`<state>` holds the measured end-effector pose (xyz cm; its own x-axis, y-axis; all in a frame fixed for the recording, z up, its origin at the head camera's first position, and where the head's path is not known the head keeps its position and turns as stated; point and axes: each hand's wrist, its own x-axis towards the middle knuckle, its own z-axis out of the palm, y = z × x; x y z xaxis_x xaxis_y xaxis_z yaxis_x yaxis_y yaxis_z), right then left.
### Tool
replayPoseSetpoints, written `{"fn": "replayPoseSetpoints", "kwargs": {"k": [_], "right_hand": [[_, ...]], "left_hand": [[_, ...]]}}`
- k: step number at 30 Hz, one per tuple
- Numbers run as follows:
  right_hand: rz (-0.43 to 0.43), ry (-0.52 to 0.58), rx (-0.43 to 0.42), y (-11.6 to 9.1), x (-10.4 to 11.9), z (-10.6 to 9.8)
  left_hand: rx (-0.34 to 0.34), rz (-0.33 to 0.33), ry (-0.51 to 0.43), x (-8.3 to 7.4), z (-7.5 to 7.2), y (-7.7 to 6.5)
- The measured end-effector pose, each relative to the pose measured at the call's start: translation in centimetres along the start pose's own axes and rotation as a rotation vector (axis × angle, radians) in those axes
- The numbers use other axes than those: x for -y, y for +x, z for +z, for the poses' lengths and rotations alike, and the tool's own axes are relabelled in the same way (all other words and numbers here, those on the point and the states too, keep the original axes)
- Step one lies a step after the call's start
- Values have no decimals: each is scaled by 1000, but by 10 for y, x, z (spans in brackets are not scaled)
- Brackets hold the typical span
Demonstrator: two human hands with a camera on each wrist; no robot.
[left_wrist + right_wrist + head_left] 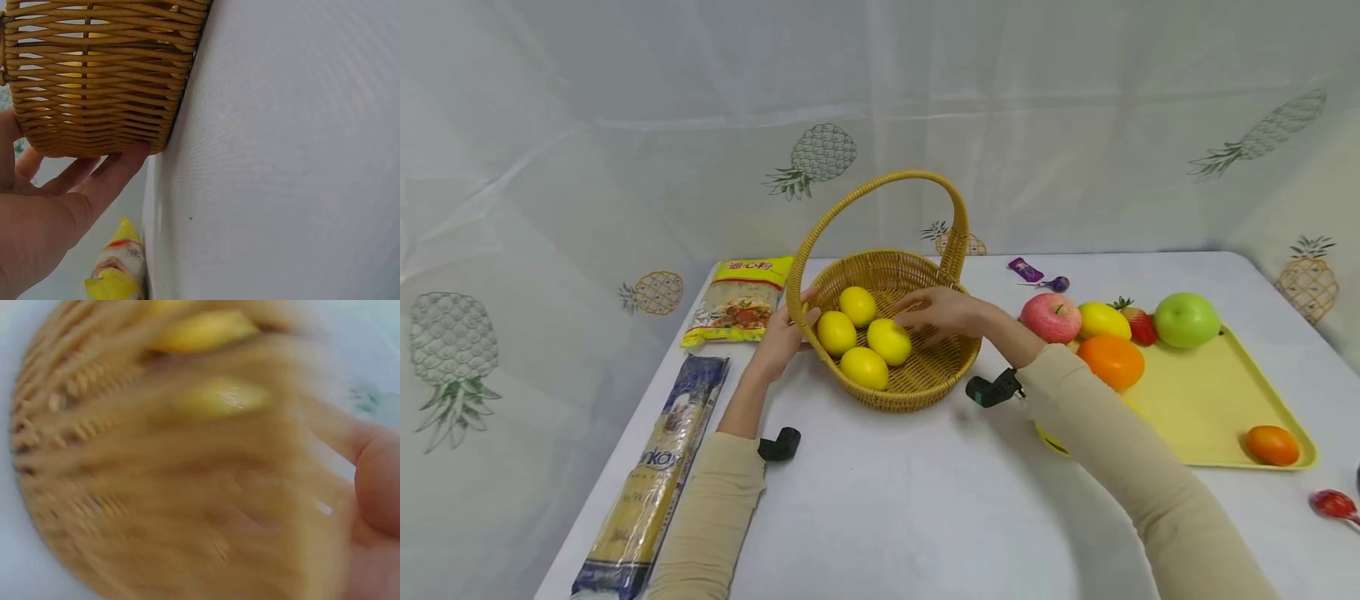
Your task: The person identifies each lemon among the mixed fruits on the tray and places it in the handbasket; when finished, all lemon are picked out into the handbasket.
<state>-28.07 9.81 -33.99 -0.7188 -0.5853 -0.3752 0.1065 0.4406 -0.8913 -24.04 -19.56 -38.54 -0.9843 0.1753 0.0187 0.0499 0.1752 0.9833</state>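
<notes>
Head view: the left hand (781,340) has the wicker basket (895,402) gripped at its left side, the basket standing mid-table with four lemons (865,369) inside. In reaches the right hand (953,311), fingers spread loosely, grasping nothing, right by the nearest lemon! Left wrist: fingers press the woven wall, a yellow packet (119,275) beyond. Right wrist: heavy blur; fingertip contact, I can't tell.

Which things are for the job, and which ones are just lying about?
Probably for the job (held or reached for):
wicker basket
four lemons

Probably just lying about:
spaghetti packet
macaroni packet
purple lollipop
purple-wrapped candy
yellow tray and its fruit
</notes>
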Motion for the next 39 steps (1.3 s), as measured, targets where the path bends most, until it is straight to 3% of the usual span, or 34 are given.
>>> {"fn": "replayPoseSetpoints", "kwargs": {"k": [9,16,22,27,30,39], "right_hand": [[-68,-37,39,-74,1,-76],[-44,-139,-37,-131,-32,-142],[-40,-179,-100,-161,-73,-181],[-20,-170,-194,-170,-101,-192],[-4,-217,-229,-171,-113,-191],[40,-418,-179,-161,-119,-175]], "left_hand": [[-7,1,2,-2,4,4],[-1,6,5,-1,3,4],[-3,2,15,-1,2,3],[-8,-8,21,-1,2,2],[-13,-12,20,-1,2,2],[-13,-4,13,1,1,0]]}}
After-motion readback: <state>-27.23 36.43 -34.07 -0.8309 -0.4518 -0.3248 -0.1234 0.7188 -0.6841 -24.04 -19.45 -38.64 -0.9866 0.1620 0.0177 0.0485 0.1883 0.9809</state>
